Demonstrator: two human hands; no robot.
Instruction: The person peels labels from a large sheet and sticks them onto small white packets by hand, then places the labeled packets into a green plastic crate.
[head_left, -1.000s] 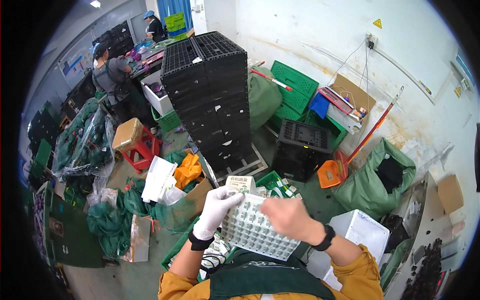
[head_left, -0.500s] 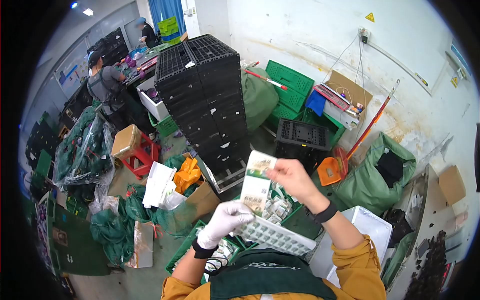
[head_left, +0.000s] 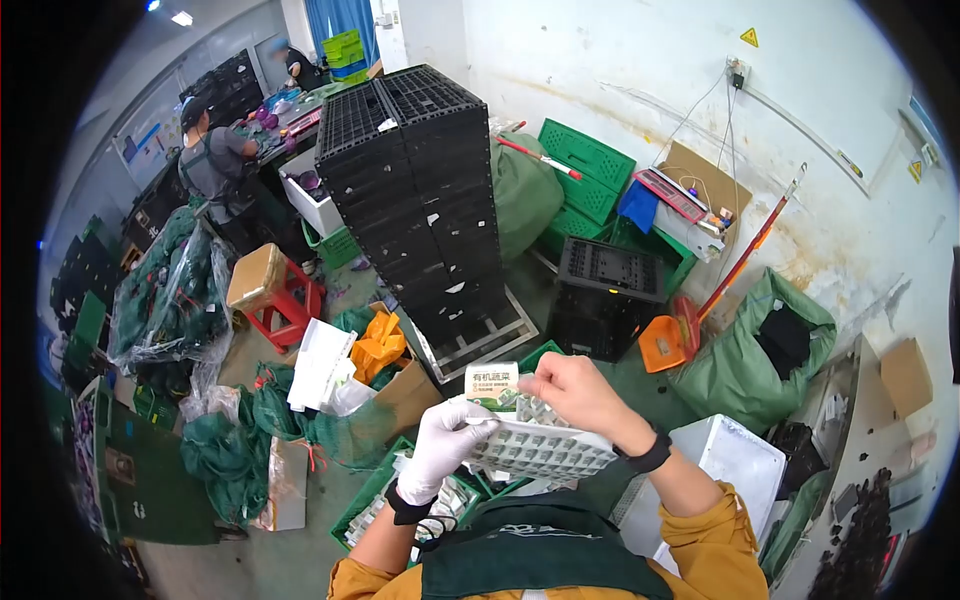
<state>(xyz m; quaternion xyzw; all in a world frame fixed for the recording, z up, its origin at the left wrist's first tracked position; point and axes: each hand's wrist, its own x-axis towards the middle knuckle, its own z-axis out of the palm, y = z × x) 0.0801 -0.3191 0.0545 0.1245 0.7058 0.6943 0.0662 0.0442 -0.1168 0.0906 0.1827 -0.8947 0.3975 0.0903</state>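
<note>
White glove on my left hand (head_left: 436,450), bare skin on my right hand (head_left: 578,395): the two meet over a pale sheet (head_left: 545,452) covered in rows of small printed labels. My left fingers are closed on the sheet's left corner, thumb on top, which seems to let it lie fairly flat in front of my chest with the rows facing up. A printed card (head_left: 492,388) stands up just beyond that corner, its writing towards me. My right fingers are curled at the card's right edge, above the sheet; the tips are too blurred for me to tell whether they pinch anything.

A green crate (head_left: 366,490) of small white and green packets (head_left: 445,505) sits close below my left forearm, probably there to be within easy reach. A white box (head_left: 735,460) is to the right, beside my right arm. Farther off, a tall stack of black crates (head_left: 420,210) rises on a metal-coloured frame, likely to hold it off the floor.

My left palm and the sheet's underside are hidden, and I cannot tell whether the card is joined to the sheet. My right forearm covers part of what lies behind it. Another green crate (head_left: 540,355) shows only in part beyond my hands, and the smaller print on the card is hard to read.
</note>
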